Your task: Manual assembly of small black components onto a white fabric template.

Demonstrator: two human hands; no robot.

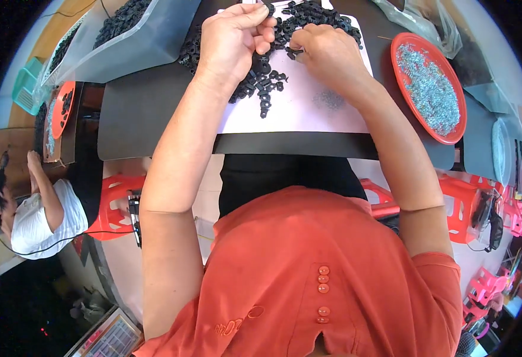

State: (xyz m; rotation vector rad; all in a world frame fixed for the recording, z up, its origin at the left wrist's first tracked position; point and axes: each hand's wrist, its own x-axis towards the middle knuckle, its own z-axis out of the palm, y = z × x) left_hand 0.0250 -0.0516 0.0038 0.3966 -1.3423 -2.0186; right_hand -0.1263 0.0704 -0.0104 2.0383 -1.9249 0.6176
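Note:
My left hand (237, 33) is raised over the far part of the white board (296, 116), thumb and fingers pinching a small black plastic part (270, 9). To its right, my right hand (329, 53) reaches down at the board with curled fingers. A small black piece shows at those fingertips, though whether they grip it or only touch it is hard to see. Around both hands lies a loose heap of black plastic parts (317, 15). A smaller cluster of black parts (261, 86) trails toward me. Tiny metal bits (329, 100) lie near my right wrist.
On the right, a red oval tray (399, 89) holds many small silvery metal pieces. A translucent bin (148, 56) with black parts stands at the far left. Clear plastic bags (427, 24) lie at the back right. Another person (46, 208) sits at the left.

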